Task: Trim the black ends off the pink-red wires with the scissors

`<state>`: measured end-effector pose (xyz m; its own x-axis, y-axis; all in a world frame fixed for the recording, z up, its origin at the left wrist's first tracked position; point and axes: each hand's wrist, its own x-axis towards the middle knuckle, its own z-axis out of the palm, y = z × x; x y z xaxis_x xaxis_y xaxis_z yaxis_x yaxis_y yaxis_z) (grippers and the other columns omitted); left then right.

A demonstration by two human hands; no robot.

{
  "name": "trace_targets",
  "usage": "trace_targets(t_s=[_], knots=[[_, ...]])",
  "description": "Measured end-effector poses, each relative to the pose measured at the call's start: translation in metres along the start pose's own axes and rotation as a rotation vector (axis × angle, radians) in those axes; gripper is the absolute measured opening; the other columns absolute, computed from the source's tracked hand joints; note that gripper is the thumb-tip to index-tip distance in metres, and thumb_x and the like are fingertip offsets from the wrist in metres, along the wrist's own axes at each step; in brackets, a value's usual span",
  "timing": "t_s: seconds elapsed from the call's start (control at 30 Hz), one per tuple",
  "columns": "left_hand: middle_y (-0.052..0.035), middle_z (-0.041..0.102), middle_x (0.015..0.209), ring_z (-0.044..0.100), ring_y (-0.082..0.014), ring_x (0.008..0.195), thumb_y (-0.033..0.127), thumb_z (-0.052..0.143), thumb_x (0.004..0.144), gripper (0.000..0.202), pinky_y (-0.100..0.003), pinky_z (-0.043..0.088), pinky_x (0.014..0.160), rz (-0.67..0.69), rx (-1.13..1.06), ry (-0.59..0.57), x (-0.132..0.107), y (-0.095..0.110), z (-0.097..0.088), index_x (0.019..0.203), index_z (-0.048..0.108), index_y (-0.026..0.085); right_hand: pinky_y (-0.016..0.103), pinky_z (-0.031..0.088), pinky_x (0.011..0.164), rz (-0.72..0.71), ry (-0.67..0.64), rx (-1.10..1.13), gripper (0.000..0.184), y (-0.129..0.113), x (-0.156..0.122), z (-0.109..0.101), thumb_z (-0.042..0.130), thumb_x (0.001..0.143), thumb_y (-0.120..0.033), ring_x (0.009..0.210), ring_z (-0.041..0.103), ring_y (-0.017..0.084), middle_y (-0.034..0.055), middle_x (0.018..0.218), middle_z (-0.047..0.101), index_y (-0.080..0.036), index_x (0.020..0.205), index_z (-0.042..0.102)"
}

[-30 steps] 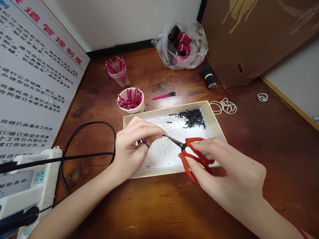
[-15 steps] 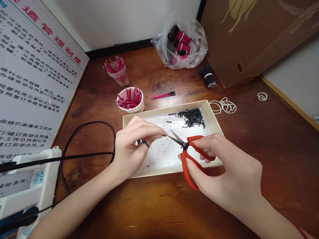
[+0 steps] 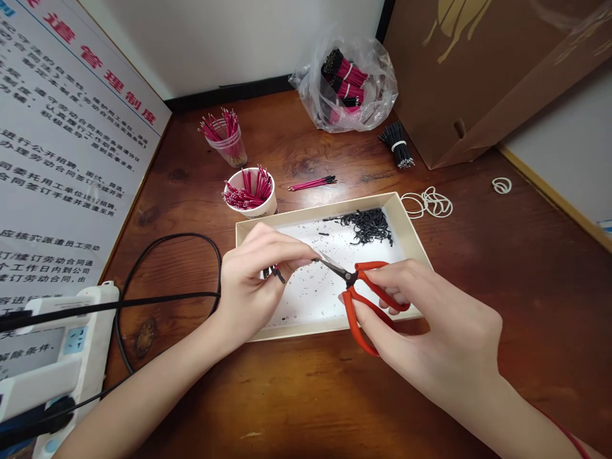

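Scissors (image 3: 354,278) sit with blades nearly shut, their tips just beside the wire (image 3: 278,275) pinched in the left hand's fingers (image 3: 287,252), above the tray (image 3: 335,329); the right hand's fingers (image 3: 387,280) clench the red handles.

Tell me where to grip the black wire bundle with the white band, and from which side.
Pinch the black wire bundle at its white band, coming from the near side of the wooden table. The band keeps the wires tight there, the ends splay, and the brown bag stands close behind.
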<state>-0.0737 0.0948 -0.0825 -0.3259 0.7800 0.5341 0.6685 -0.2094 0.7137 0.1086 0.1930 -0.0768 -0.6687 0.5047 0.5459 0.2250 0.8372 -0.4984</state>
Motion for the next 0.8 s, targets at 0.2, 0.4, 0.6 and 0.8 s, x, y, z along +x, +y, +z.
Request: trace_targets(t_s=[0.2,0.4,0.6,0.8], knots=[[0.0021,0.076,0.079,0.063,-0.014,0.072,0.004,0.064,0.089,0.022,-0.032,0.049,0.07,-0.007,-0.019,0.014,0.0,0.0005,0.0007,0.089,0.072,0.025,0.021,0.044,0.042,0.015,0.015,-0.023,0.013,-0.0005,0.0014,-0.0006,0.067,0.085,-0.012,0.051,0.058,0.009,-0.0028,0.07,0.067,-0.022,0.089,0.059],[0.0002,0.074,0.074,0.062,-0.0146,0.068,0.014,0.07,0.087,0.01,-0.03,0.049,0.062,-0.086,0.006,0.055,-0.001,0.0016,0.003,0.084,0.072,0.023,0.023,0.044,0.043,0.069,0.005,0.012,0.015,-0.0011,0.0044,-0.0006,0.065,0.082,-0.013,0.049,0.051,0.009,-0.0036,0.065,0.06,-0.023,0.083,0.054],[0.0012,0.075,0.076,0.061,-0.0132,0.067,0.007,0.071,0.085,0.016,-0.029,0.048,0.06,-0.043,0.005,0.036,0.0006,0.0037,0.0031,0.087,0.073,0.024,0.021,0.041,0.042,0.06,-0.021,0.046,0.018,-0.0013,0.005,-0.0011,0.067,0.081,-0.011,0.049,0.048,0.008,-0.005,0.064,0.056,-0.023,0.084,0.053],[0.0024,0.077,0.079,0.062,-0.0134,0.068,0.003,0.068,0.086,0.024,-0.031,0.048,0.064,-0.014,-0.002,0.021,0.001,0.0035,0.0011,0.089,0.074,0.025,0.021,0.041,0.043,0.032,-0.016,0.042,0.017,-0.0018,0.0047,-0.002,0.067,0.082,-0.01,0.049,0.049,0.008,-0.005,0.064,0.057,-0.022,0.085,0.056]])
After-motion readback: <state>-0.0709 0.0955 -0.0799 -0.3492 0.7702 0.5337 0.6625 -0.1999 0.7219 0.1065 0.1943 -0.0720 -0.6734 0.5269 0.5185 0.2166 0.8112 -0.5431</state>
